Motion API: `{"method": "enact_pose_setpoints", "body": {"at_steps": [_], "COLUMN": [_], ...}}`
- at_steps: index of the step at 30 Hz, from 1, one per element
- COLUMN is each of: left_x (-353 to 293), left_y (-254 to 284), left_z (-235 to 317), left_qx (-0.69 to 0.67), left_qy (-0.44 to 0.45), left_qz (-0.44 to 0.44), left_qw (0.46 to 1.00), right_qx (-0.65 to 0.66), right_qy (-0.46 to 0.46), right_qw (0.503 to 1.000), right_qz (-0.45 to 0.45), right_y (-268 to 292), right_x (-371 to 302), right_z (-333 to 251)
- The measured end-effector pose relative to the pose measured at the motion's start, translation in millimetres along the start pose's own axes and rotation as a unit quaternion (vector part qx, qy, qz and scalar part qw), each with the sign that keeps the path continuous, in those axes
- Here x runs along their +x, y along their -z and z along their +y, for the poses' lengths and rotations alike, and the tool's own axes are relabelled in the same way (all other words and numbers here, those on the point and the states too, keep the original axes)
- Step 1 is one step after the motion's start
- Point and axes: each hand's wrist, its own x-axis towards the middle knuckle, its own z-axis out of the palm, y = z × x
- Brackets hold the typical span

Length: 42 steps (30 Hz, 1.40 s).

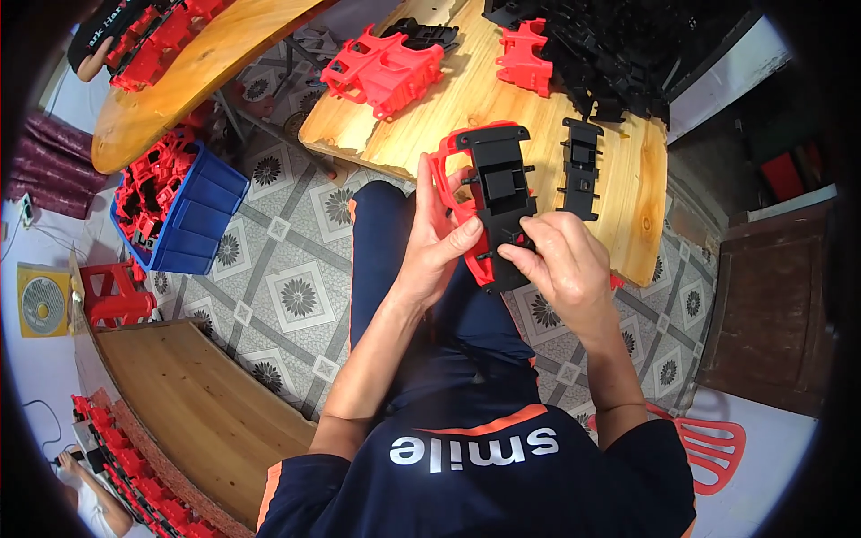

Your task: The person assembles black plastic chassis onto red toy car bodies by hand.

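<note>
Over my lap, near the table's front edge, my left hand [432, 240] is closed around the left side of a red plastic frame [442, 184]. A long black plastic part [499, 191] with side pegs and a raised block lies against that frame. The fingers of my right hand [567, 267] are curled, thumb and forefinger pinched at the black part's lower right edge. Anything small between those fingertips is hidden. A similar black plastic part [581, 170] lies on the table just beyond my right hand.
The wooden table [628, 211] carries red frames [386, 72], another red piece [525, 58] and a heap of black parts [619, 54]. To the left are a blue crate [193, 215] of red pieces, a red stool [115, 291] and a wooden bench [197, 386]. Other people [94, 511] sit at the left edge.
</note>
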Motion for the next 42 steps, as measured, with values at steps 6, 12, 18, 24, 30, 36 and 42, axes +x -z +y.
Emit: {"method": "enact_pose_setpoints", "body": {"at_steps": [6,12,18,24,30,36,42], "left_x": [1.2,1.8,0.3,2.0,5.7,5.0,4.1], "left_y": [-3.7,-9.7,-15.3,-4.3,2.8,1.8,-1.9], "left_z": [-3.2,-4.2,4.8,-4.0,-5.4,-0.1,3.4], "left_qx": [0.035,0.024,0.024,0.002,0.04,0.052,0.065], "left_qy": [-0.017,-0.008,-0.016,-0.045,-0.062,-0.057,-0.051], "left_qz": [-0.008,-0.014,0.026,0.029,0.026,0.017,0.027], "left_qw": [0.999,1.0,0.999,0.999,0.997,0.997,0.996], "right_qx": [0.055,0.12,0.174,0.171,0.146,0.137,0.115], "right_qy": [-0.016,-0.128,0.059,0.103,0.1,0.116,0.154], "right_qw": [0.998,0.982,0.979,0.978,0.984,0.983,0.981], "right_qz": [-0.042,0.063,-0.093,-0.054,-0.035,-0.037,-0.027], "right_y": [-3.4,-13.3,-1.6,-18.4,-15.5,-17.3,-17.4], "right_x": [-3.5,14.7,33.5,17.0,19.5,22.0,26.0], "right_z": [11.1,25.2,37.4,36.2,22.5,20.9,17.7]}}
